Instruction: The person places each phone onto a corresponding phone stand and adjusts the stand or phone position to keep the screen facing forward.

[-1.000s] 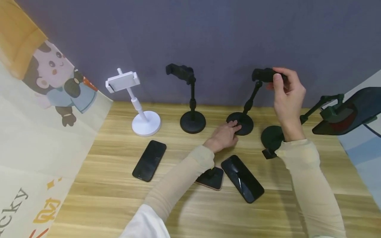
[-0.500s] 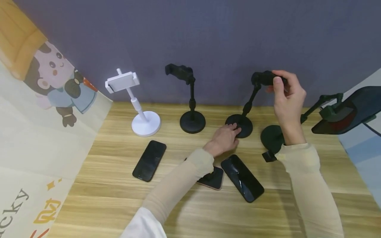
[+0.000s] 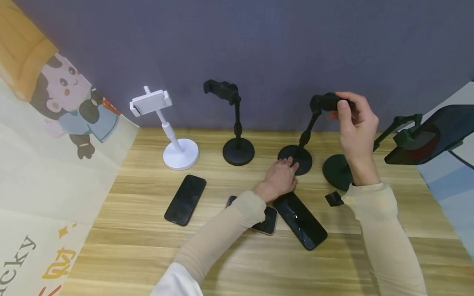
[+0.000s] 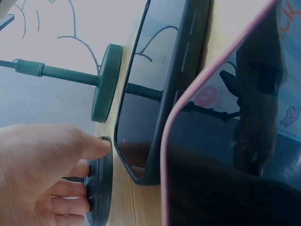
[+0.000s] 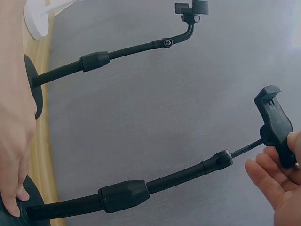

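A black phone stand (image 3: 305, 137) stands on the table between both hands. With fairly straight fingers, my left hand (image 3: 279, 176) presses on its round base (image 3: 304, 158); the left wrist view has the thumb at the rim. My right hand (image 3: 358, 133) pinches the end of the stand's clamp (image 5: 272, 117) between thumb and fingers. The clamp is empty, and its pole leans to the right. Just in front of the left hand lies a large black phone (image 3: 300, 222). A smaller pink-edged phone (image 3: 270, 224) is partly hidden under the left forearm.
To the left stand another black phone stand (image 3: 238, 127) and a white one (image 3: 169, 130). A dark green stand (image 3: 335, 172) with a dark device (image 3: 429, 139) leans out at right. Another black phone (image 3: 185, 200) lies front left. A grey wall (image 3: 259, 41) closes the back.
The held clamp has come down and tilted, with the right hand following it. The stand's base has slid slightly toward me and left, my left fingers still on it.
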Demonstrator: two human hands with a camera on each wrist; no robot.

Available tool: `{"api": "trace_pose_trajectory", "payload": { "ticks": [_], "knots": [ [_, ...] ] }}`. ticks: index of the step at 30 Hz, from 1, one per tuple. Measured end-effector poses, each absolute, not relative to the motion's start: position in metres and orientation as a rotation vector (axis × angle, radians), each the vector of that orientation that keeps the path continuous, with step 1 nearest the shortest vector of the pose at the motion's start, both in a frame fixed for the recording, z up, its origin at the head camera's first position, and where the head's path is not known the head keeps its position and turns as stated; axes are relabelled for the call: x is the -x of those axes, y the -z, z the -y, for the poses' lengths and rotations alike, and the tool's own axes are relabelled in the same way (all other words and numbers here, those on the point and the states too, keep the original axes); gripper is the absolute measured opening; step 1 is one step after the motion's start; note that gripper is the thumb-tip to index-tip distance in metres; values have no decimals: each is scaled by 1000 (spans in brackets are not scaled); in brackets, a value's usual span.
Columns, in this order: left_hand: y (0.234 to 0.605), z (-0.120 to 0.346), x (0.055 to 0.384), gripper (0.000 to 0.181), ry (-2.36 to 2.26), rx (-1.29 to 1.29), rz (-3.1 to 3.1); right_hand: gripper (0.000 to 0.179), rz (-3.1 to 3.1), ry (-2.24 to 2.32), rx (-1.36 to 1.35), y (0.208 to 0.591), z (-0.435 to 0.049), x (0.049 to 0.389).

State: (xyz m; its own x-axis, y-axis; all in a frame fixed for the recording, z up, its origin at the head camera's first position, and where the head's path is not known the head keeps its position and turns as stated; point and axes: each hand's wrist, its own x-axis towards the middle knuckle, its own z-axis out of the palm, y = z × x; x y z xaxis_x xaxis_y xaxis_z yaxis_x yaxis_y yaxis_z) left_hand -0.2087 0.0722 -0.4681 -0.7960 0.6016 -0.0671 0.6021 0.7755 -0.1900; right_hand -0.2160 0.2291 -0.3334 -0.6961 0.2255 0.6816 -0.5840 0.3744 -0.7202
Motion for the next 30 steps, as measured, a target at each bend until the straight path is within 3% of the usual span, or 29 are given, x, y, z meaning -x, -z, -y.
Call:
{"api": "trace_pose_trajectory", "payload": {
  "ticks": [30],
  "knots": [
    [468,-68,187,54,280,-1016,-3022,24,1857,-1442,-327,338,-223,201]
  ]
}}
